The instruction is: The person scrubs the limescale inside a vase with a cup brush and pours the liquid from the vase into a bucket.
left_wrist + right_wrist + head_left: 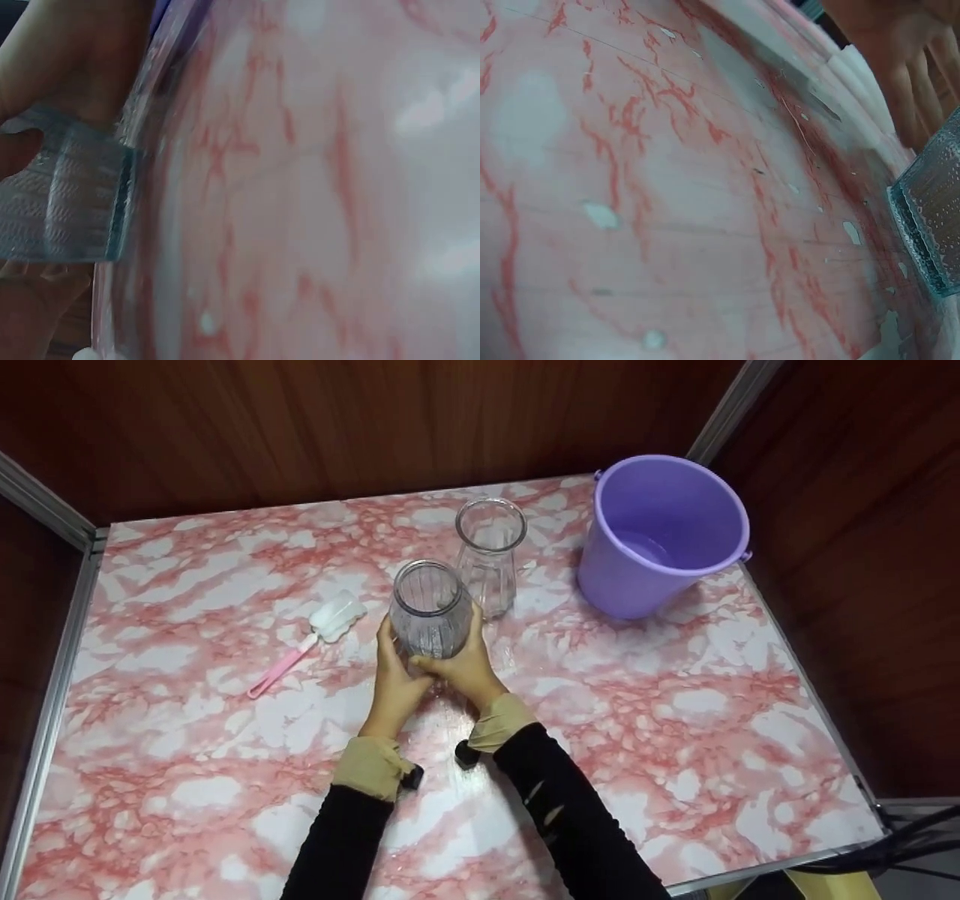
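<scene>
The front jar [430,622] runs out of the 2 wrist views and partly hides the rear jar [496,570]; the head view's bottom edge cuts 2 sleeves [337,844]; the left wrist view's desk [262,202] is blurred.

We log red-pink and white marbling on the tabletop [675,735], plain purple on the bucket [619,581] upper right, pink handle and white head on the brush [304,646] left, clear vertical ribbing on the centre jar [430,622], black sleeves [337,832] bottom, reddish-brown wood grain on the panel [360,427] up top.
</scene>
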`<state>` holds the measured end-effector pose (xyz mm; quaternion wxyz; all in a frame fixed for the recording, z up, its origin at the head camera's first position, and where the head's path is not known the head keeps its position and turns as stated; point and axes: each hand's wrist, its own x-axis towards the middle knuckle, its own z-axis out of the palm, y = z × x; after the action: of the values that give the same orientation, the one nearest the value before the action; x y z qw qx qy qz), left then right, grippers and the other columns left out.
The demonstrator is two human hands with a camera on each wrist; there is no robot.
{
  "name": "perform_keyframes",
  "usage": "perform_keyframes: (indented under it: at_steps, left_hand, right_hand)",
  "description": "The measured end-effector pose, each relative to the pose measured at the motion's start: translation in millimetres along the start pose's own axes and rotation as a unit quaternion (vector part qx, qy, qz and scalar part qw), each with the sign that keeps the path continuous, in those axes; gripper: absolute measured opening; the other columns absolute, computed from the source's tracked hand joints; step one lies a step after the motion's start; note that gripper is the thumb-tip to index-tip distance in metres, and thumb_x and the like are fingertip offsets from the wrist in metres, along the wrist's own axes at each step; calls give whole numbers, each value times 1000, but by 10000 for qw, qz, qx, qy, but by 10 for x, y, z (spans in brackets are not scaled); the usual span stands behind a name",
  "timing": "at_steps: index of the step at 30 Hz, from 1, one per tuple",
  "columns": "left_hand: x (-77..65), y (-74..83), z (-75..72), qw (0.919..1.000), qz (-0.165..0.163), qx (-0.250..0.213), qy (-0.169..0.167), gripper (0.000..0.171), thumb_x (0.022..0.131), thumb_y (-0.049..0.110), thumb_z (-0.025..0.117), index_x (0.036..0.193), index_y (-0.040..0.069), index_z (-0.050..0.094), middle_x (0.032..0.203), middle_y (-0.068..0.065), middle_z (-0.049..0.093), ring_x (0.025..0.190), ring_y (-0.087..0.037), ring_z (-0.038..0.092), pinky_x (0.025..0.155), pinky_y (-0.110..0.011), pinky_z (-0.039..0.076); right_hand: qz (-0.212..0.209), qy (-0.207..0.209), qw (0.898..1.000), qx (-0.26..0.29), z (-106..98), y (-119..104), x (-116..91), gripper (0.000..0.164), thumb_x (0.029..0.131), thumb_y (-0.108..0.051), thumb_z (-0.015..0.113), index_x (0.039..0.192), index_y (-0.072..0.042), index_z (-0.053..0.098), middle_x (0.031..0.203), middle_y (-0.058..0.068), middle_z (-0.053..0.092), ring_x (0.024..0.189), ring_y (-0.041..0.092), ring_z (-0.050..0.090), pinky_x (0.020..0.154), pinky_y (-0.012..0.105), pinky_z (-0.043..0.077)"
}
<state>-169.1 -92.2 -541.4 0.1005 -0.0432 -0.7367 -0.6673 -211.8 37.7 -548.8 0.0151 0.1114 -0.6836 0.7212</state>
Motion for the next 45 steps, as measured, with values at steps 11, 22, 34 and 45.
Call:
perform_keyframes:
  at_steps: [11, 22, 34, 45]
  left_hand:
    - [80, -108, 207, 9962, 40, 365, 795, 108, 69, -8, 79, 154, 4, 13, 156, -27, 35, 143, -38, 39, 121, -42, 28]
    - [80, -56, 212, 9919, 241, 879, 886, 109, 68, -4, 82, 156, 5, 19, 154, -26, 41, 139, -41, 44, 119, -45, 32]
    - [19, 80, 278, 9851, 915, 1340, 577, 114, 64, 6, 89, 155, 3, 21, 149, -27, 37, 140, -42, 37, 119, -52, 29]
    - [13, 343, 385, 9894, 713, 1255, -171, 117, 71, 30, 94, 160, 17, 20, 156, -17, 35, 138, -39, 44, 111, -56, 40]
  right_hand:
    - [-46, -37, 9997, -250, 7, -30, -1, 124, 62, -2, 96, 156, -13, 17, 156, 12, 38, 142, 24, 39, 120, 34, 29]
    - [-416, 20, 9948, -928, -96, -194, -35, 129, 59, -15, 100, 158, -16, 17, 155, 15, 41, 140, 26, 43, 118, 38, 32]
    - [-1174, 295, 9903, -680, -274, -290, -84, 136, 52, -4, 100, 156, -3, 12, 150, 22, 41, 138, 32, 43, 120, 38, 30]
    - [-981, 1329, 9859, 278, -428, -502, -93, 125, 56, -48, 93, 146, 6, 24, 137, 23, 48, 123, 29, 53, 110, 38, 43]
